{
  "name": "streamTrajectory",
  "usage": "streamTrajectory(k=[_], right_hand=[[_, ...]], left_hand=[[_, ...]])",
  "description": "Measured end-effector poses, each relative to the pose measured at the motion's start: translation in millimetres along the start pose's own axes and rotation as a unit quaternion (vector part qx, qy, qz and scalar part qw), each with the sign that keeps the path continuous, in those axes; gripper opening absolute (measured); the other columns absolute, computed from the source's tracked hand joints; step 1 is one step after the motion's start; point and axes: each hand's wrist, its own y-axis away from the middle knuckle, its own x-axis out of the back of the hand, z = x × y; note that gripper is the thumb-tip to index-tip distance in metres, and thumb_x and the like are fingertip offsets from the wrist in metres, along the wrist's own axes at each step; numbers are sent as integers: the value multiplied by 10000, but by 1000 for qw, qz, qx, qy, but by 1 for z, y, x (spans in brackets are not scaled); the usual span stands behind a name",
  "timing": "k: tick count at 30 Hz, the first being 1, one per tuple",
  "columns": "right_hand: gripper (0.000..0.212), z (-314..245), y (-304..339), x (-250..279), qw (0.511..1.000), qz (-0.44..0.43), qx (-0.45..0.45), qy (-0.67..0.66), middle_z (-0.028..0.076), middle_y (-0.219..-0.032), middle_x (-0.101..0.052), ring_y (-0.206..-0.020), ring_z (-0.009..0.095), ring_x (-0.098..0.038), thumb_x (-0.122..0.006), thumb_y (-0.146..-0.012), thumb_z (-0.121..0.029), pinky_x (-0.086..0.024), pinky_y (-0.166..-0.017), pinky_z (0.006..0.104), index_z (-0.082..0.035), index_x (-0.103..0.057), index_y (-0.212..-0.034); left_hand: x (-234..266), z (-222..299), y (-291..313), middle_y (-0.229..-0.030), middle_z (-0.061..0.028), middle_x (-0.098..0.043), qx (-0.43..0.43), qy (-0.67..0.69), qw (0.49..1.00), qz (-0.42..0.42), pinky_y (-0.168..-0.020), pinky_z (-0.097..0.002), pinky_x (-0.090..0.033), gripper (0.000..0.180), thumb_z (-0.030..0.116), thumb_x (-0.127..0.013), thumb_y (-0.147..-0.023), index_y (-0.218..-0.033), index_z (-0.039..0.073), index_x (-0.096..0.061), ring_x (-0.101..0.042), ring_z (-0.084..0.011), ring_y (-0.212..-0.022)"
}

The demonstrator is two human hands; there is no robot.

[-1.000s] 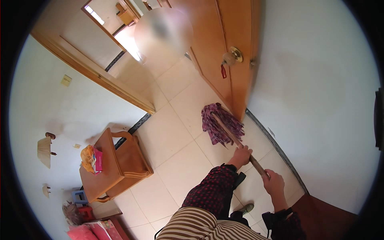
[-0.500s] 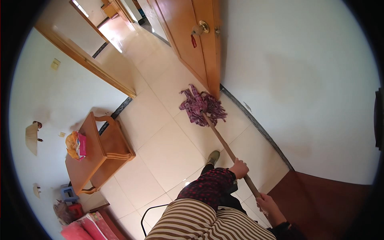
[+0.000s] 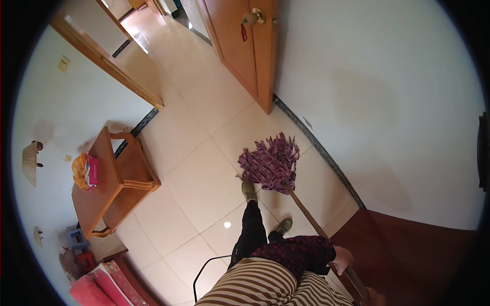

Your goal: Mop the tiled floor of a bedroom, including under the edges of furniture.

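A mop's purple plaid cloth strips (image 3: 270,162) fan out across the tiled floor, just beyond my feet. Its wooden handle (image 3: 308,215) slants from the strips down to the lower right. My left hand (image 3: 342,259), coming out of a dark red-patterned sleeve, is wrapped round the handle. Lower down, near the bottom edge, my right hand (image 3: 375,297) is closed round the handle's end part and is partly cut off by the dark rim. The strips lie against the toe of one green shoe (image 3: 248,190).
An open wooden door (image 3: 245,51) stands beyond the mop, beside the white wall (image 3: 352,92). To the left is a wooden table (image 3: 109,178) with a pink package on it. A dark red surface (image 3: 398,260) lies at right. A dark curved bar (image 3: 204,268) is near my legs.
The mop strips have come from the door's bottom edge back toward my feet, spreading outward. Both hands have moved down and right with the handle. A second shoe now shows.
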Motion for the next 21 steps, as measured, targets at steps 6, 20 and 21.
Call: streamTrajectory(k=[6,20,21], right_hand=[[380,-44,-16,-20,989,-23,43,-142,154,-1190,-553,-1087,305,-527,-489,-920,-179,-427,-921,398,-90,-445,-1287],[422,-349,-244,-3,894,163,376,-184,103,-777,-586,-643,169,-575,-590,-781,-135,-471,-565,302,-33,-501,-1180],[416,-387,-256,9,899,124,367,-204,81,-738,-571,-583,154,-552,-582,-782,-132,-451,-508,293,-35,-496,-1178]], left_hand=[[-16,-43,27,-777,-107,-665,-41,-65,987,141,-675,-409,-492,313,276,-729,-635,-878,82,-692,-640,-310,-780],[112,-297,350,-738,-44,-619,258,-275,818,434,-928,-537,-344,71,148,-637,-689,-743,126,-678,-596,-260,-877],[123,-314,376,-782,-45,-611,306,-262,796,451,-925,-545,-343,80,160,-622,-709,-763,134,-675,-574,-263,-921]])
